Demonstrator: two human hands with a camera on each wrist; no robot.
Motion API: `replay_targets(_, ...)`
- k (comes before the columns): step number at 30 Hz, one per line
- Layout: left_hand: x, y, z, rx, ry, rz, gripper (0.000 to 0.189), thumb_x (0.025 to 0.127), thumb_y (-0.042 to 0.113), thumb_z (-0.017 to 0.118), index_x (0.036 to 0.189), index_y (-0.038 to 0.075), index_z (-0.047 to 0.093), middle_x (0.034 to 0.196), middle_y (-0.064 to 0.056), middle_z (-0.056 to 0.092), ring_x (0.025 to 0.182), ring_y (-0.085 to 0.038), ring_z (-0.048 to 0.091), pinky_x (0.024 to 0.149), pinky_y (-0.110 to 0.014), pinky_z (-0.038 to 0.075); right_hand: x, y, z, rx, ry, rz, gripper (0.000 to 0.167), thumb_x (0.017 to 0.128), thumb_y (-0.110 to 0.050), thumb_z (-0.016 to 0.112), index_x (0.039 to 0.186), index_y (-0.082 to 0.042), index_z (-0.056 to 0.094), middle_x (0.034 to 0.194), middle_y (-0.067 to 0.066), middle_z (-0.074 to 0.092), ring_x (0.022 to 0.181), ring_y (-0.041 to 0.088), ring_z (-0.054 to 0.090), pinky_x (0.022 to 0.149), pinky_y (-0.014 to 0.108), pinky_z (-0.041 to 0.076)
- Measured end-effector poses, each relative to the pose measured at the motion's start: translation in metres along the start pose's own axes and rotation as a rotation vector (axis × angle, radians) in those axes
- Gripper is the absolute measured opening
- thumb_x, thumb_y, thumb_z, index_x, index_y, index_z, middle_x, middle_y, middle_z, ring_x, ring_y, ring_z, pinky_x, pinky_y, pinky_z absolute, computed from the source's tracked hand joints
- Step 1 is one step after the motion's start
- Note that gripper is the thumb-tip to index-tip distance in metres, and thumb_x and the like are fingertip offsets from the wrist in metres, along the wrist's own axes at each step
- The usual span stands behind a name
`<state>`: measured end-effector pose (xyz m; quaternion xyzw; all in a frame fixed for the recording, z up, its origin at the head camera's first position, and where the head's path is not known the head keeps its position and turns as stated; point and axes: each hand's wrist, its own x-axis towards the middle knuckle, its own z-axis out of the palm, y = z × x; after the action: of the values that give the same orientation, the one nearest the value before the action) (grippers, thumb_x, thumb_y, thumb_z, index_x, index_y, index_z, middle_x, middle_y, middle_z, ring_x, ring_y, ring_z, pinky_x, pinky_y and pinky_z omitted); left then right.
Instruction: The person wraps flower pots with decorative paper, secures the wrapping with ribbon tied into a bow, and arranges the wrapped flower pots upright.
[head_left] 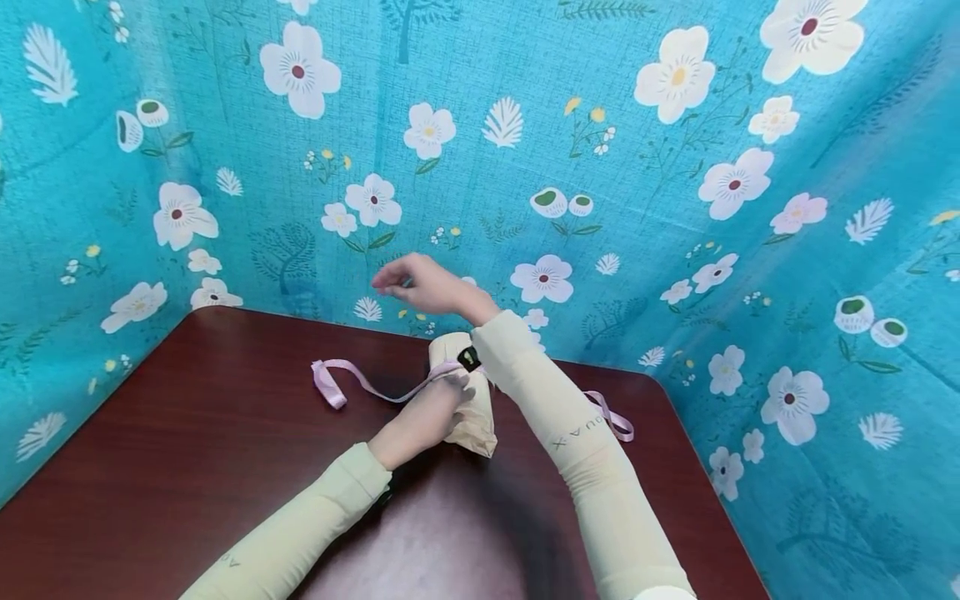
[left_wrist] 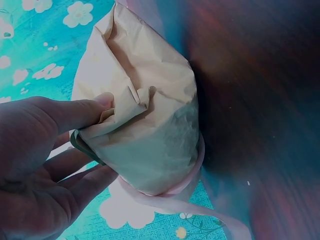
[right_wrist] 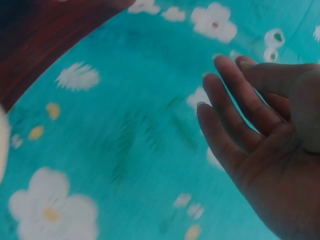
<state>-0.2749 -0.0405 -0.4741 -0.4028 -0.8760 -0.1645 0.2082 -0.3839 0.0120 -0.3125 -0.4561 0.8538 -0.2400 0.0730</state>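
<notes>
A bundle wrapped in tan kraft paper [head_left: 474, 427] lies on the table, its crumpled, folded end towards the near side. My left hand [head_left: 427, 412] grips this end; in the left wrist view the thumb [left_wrist: 80, 111] presses on a paper fold and the fingers lie at the edge below. A lilac ribbon [head_left: 363, 379] passes round the bundle [left_wrist: 155, 135], and one end trails left over the table. Raised above the far end, my right hand [head_left: 429, 283] holds nothing. Its fingers [right_wrist: 230, 112] are loosely bent in the right wrist view.
The dark red-brown table [head_left: 187, 433] meets a blue flowered cloth [head_left: 465, 183] at the back and sides. Another stretch of lilac ribbon [head_left: 617, 421] lies to the right, beyond the right sleeve [head_left: 577, 442], which crosses over the table.
</notes>
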Motion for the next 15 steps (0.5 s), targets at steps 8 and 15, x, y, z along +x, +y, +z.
replay_targets(8,0.003,-0.007,0.001,-0.1,-0.026,-0.061,0.03,0.073,0.005,0.088,0.101,0.004,0.075,0.092,-0.007,0.073,0.101,-0.026,0.068,0.089,-0.04,0.055,-0.069,0.05,0.002,0.008,0.078,0.123,0.023,0.104,-0.009,0.056,0.119,-0.003,0.073,0.113,0.01,0.075,0.105,0.022,0.069,0.092,0.036,0.054)
replay_targets(15,-0.002,-0.01,0.001,-0.133,0.009,-0.042,0.029,0.072,0.007,0.09,0.098,0.002,0.076,0.107,-0.012,0.073,0.107,-0.03,0.067,0.088,-0.044,0.056,-0.139,0.076,0.031,0.038,0.11,0.179,0.019,0.099,-0.01,0.063,0.11,0.001,0.075,0.105,0.011,0.077,0.095,0.017,0.07,0.082,0.034,0.056)
